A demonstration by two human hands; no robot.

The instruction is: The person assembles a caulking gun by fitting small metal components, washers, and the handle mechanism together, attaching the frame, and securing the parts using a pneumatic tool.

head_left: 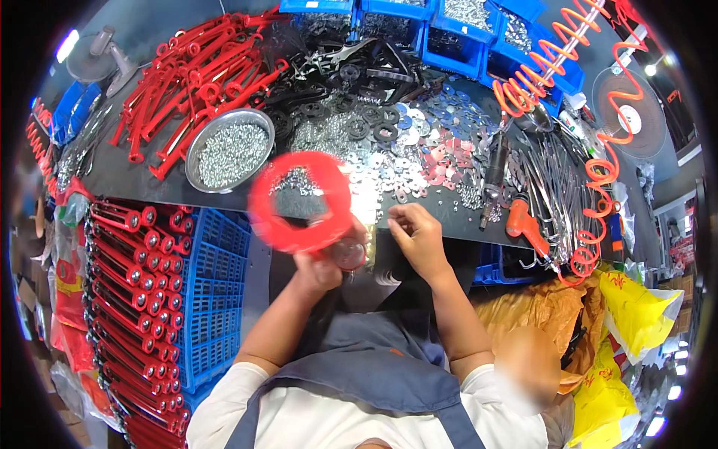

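Held up over the bench's front edge is a red part with a large open ring point(265, 196) and a smaller round end that looks metallic; motion blurs it. My left hand point(320, 271) is closed around its lower side. To the right, my right hand point(420, 233) hovers by the edge with its fingers curled and thumb near the index finger; whatever may be between the tips is too small to make out. Beyond the hands lie loose silver washers point(366, 168), reddish flat pieces point(449, 159) and black rings point(372, 123). A metal bowl point(196, 166) of small silver parts stands left.
Long red arms point(187, 75) are heaped at the back left, and more point(142, 299) are stacked beside a blue crate point(217, 284). Blue bins point(452, 52) line the back. On the right are an orange-handled power tool point(526, 223), coiled orange hoses point(598, 176) and thin metal strips point(553, 187).
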